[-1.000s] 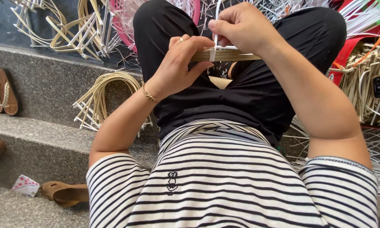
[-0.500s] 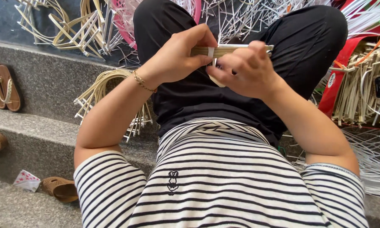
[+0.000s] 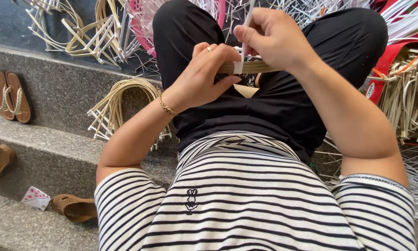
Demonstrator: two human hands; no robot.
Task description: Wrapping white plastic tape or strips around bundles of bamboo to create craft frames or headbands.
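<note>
Weaving step in hand: left hand [image 3: 204, 79] closed on the tan strip bundle [image 3: 253, 67] above the lap, right hand [image 3: 274, 37] pinching a white strip [image 3: 240, 51] wrapped over it; next move likely calls for steady tension.

Both forearms rise from the striped sleeves and meet over the lap, elbows bent and held wide. The left hand [image 3: 204, 76] is curled with its thumb pointing toward the right, a ring on one finger and a chain at the wrist. The right hand [image 3: 274, 37] sits just above it, fingers bunched in what looks like a pinch, though the fingertips are partly hidden.
</note>
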